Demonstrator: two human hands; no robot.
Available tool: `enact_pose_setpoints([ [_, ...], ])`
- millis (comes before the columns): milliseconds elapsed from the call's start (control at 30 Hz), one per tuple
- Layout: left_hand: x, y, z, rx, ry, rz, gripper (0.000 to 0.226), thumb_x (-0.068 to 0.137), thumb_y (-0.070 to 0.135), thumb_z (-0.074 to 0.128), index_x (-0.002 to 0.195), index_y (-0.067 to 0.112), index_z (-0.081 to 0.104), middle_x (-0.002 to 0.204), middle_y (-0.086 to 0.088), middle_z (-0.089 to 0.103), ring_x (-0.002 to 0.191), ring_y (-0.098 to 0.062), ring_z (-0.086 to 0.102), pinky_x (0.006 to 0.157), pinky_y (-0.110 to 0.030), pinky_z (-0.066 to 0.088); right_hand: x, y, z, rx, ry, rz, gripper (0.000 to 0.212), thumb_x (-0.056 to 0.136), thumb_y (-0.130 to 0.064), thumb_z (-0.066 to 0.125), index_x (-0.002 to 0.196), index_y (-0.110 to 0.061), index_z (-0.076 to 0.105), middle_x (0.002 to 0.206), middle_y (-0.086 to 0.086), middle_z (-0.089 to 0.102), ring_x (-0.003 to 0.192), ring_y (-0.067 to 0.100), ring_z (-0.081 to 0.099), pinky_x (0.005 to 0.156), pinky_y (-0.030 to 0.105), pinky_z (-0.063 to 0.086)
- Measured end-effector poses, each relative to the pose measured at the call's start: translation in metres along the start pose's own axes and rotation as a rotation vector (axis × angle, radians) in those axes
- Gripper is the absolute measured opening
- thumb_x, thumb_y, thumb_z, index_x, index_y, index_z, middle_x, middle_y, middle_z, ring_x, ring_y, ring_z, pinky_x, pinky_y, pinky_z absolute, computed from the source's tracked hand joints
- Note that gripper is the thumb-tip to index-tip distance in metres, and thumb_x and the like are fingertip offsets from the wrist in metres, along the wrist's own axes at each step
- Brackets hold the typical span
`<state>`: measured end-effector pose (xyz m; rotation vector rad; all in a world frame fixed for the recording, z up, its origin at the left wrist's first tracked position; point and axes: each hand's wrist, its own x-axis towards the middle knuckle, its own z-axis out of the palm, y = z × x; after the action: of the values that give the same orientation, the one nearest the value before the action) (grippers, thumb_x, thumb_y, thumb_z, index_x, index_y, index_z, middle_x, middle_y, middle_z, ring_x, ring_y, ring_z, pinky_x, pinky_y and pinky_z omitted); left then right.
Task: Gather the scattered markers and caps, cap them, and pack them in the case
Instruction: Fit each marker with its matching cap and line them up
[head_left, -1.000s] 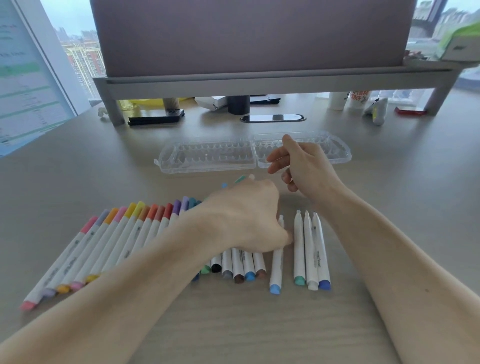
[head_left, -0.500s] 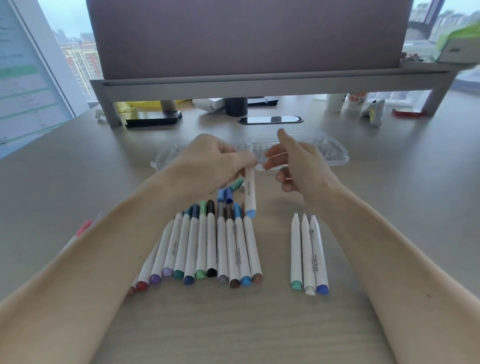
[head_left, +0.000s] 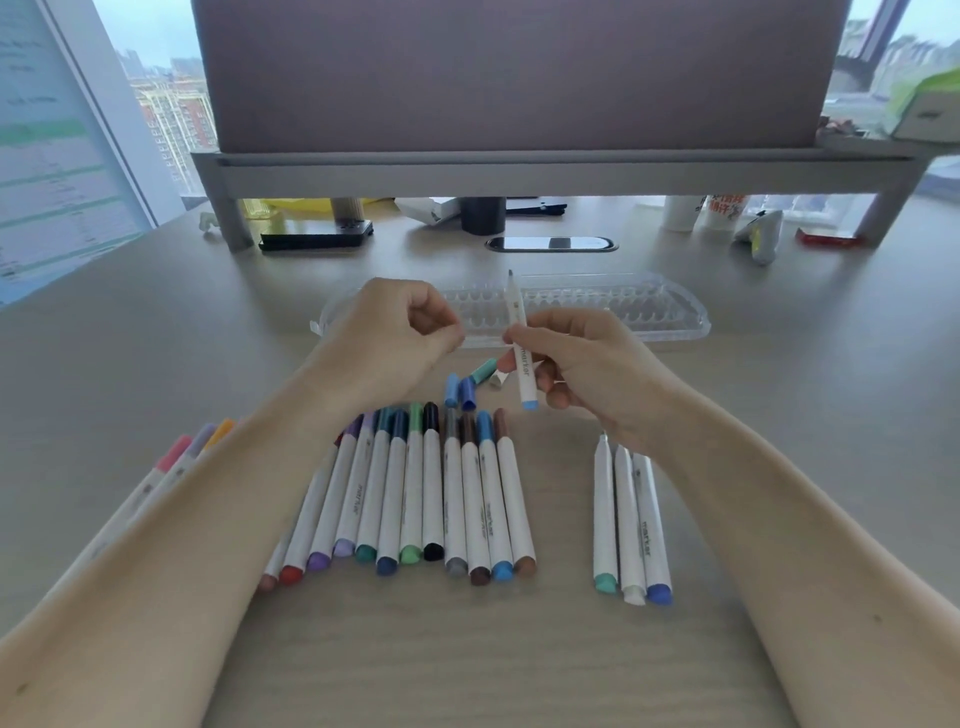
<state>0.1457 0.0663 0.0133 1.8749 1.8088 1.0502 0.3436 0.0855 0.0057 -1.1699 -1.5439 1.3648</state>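
Bare desk (head_left: 467, 665) near the body, between the forearms. Further in, blocked by a tight row of capped markers (head_left: 415, 493). Just right of the row, a bare strip, then three uncapped markers (head_left: 628, 519) touching one another. Beyond the row, loose caps (head_left: 462, 389), and above them the left hand (head_left: 395, 332) and the right hand (head_left: 587, 364) gripping a marker (head_left: 519, 343), raised before the near edge of the clear case (head_left: 649, 312). Wide bare surface off to the right. Far side walled off by a low grey shelf (head_left: 519, 169).
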Motion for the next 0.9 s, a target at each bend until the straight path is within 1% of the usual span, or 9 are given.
enact_pose_setpoints([
  [67, 0.0, -0.008, -0.005, 0.143, -0.038, 0.006, 0.005, 0.091, 0.033, 0.075, 0.091, 0.029, 0.072, 0.085, 0.011, 0.07, 0.078, -0.003, 0.064, 0.07, -0.021, 0.047, 0.0, 0.0, 0.0, -0.01, 0.001, 0.0, 0.021, 0.101, -0.019, 0.063, 0.108, -0.001, 0.071, 0.089, 0.008, 0.08, 0.056, 0.009, 0.047, 0.049, 0.02, 0.042],
  [133, -0.001, -0.011, -0.004, 0.189, -0.099, 0.001, 0.009, 0.089, 0.037, 0.076, 0.092, 0.03, 0.072, 0.086, 0.012, 0.069, 0.081, -0.003, 0.064, 0.071, -0.024, 0.048, 0.0, 0.001, 0.0, -0.019, 0.001, 0.001, 0.02, 0.101, -0.019, 0.063, 0.107, -0.001, 0.071, 0.089, 0.007, 0.08, 0.056, 0.009, 0.047, 0.049, 0.02, 0.042],
  [200, -0.002, -0.01, -0.002, 0.195, -0.1, 0.023, 0.008, 0.09, 0.038, 0.075, 0.092, 0.031, 0.072, 0.085, 0.014, 0.069, 0.081, -0.002, 0.063, 0.072, -0.026, 0.05, 0.0, 0.001, 0.0, -0.015, 0.002, 0.005, 0.02, 0.101, -0.02, 0.063, 0.107, -0.002, 0.071, 0.088, 0.006, 0.08, 0.055, 0.009, 0.048, 0.049, 0.02, 0.043],
  [300, -0.003, -0.009, -0.003, 0.191, -0.073, 0.043, 0.003, 0.092, 0.032, 0.073, 0.094, 0.033, 0.072, 0.086, 0.015, 0.068, 0.08, 0.001, 0.062, 0.07, -0.022, 0.047, 0.0, 0.001, -0.001, -0.012, 0.007, 0.012, 0.022, 0.101, -0.021, 0.064, 0.111, -0.002, 0.07, 0.088, 0.006, 0.08, 0.056, 0.009, 0.048, 0.05, 0.02, 0.043],
  [400, -0.002, -0.011, -0.006, 0.207, -0.191, 0.015, 0.012, 0.09, 0.033, 0.077, 0.101, 0.034, 0.07, 0.094, 0.017, 0.069, 0.087, 0.0, 0.065, 0.081, -0.025, 0.054, 0.0, 0.001, -0.001, -0.013, 0.014, 0.012, 0.023, 0.101, -0.021, 0.064, 0.113, -0.003, 0.069, 0.088, 0.006, 0.08, 0.057, 0.009, 0.048, 0.051, 0.02, 0.044],
  [467, -0.002, -0.01, -0.006, 0.195, -0.269, -0.024, 0.021, 0.086, 0.035, 0.081, 0.104, 0.032, 0.07, 0.096, 0.016, 0.068, 0.09, -0.003, 0.066, 0.085, -0.028, 0.054, 0.0, 0.001, -0.001, -0.026, 0.019, 0.011, 0.022, 0.101, -0.022, 0.064, 0.112, -0.004, 0.07, 0.087, 0.005, 0.08, 0.057, 0.009, 0.049, 0.05, 0.02, 0.045],
  [600, -0.002, -0.009, -0.004, 0.191, -0.294, -0.049, 0.02, 0.085, 0.029, 0.083, 0.101, 0.029, 0.072, 0.095, 0.012, 0.071, 0.091, -0.006, 0.067, 0.089, -0.033, 0.057, -0.001, 0.0, -0.001, -0.029, 0.021, 0.012, 0.02, 0.101, -0.021, 0.064, 0.11, -0.005, 0.071, 0.084, 0.004, 0.079, 0.055, 0.008, 0.049, 0.048, 0.019, 0.045],
  [700, -0.002, -0.01, -0.005, 0.169, -0.275, -0.072, 0.017, 0.087, 0.025, 0.081, 0.099, 0.029, 0.071, 0.093, 0.011, 0.072, 0.091, -0.006, 0.067, 0.085, -0.031, 0.057, -0.002, -0.001, -0.001, -0.034, 0.021, 0.013, 0.019, 0.101, -0.021, 0.064, 0.109, -0.006, 0.071, 0.082, 0.003, 0.079, 0.055, 0.008, 0.049, 0.048, 0.019, 0.044],
  [900, -0.003, -0.015, -0.001, 0.21, -0.17, -0.058, 0.017, 0.09, 0.015, 0.077, 0.095, 0.029, 0.069, 0.088, 0.012, 0.07, 0.085, -0.001, 0.065, 0.068, -0.02, 0.047, -0.001, -0.001, 0.0, -0.058, 0.033, 0.004, 0.019, 0.102, -0.022, 0.063, 0.106, -0.006, 0.072, 0.077, 0.003, 0.076, 0.048, 0.005, 0.048, 0.046, 0.018, 0.041],
])
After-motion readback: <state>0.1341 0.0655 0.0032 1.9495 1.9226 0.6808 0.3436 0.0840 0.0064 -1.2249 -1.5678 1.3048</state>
